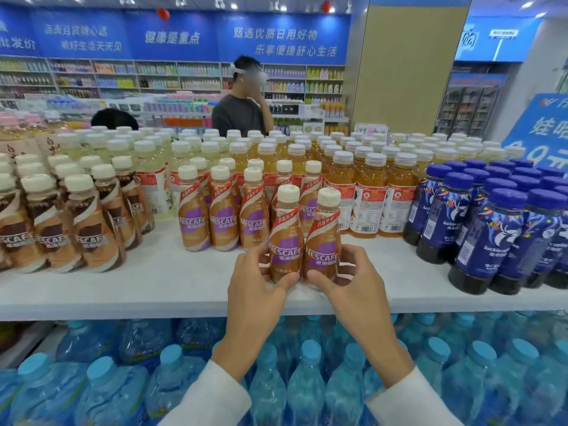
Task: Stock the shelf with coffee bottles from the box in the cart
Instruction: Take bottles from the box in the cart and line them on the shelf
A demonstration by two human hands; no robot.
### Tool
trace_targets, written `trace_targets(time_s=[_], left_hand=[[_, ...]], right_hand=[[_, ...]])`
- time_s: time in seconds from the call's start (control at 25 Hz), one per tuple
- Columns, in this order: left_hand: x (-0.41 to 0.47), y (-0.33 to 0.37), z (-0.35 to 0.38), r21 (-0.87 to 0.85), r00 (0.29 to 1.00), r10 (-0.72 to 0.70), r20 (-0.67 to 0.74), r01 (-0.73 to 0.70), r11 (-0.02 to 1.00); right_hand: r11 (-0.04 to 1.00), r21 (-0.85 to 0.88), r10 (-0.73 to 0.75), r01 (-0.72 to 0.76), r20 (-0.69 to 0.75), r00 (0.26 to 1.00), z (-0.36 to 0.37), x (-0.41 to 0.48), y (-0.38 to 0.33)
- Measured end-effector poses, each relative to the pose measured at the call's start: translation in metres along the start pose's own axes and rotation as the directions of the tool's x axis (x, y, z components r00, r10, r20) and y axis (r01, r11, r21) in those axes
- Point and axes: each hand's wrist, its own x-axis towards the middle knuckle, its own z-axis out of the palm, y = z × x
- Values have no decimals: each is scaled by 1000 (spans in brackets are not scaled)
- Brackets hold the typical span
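Coffee bottles on shelf, partly hidden by left hand, right hand.

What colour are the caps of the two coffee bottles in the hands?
Cream-white caps on both coffee bottles; the head view shows them.

Bright overhead store lighting (ceiling spots); edges bowed, background soft.

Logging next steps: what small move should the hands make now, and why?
Probably push the left bottle and right bottle back to the purple-label row: the left hand and right hand grip them, and they stand ahead of that row on the shelf.
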Motion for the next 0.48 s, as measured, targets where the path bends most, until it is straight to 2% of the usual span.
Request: trace_targets(time_s=[0.16, 0.36, 0.48], left_hand=[[13, 7, 8, 92, 998, 12, -59, -6, 996], [28, 19, 24, 102, 991, -4, -132, 17, 995], [35, 23, 31, 168, 986, 13, -163, 15, 986]], right_hand=[[1000, -12, -11, 11, 12, 1000, 1, 19, 0], [999, -48, 3, 0, 70, 998, 10, 52, -6], [999, -50, 3, 1, 85, 996, 17, 65, -6]])
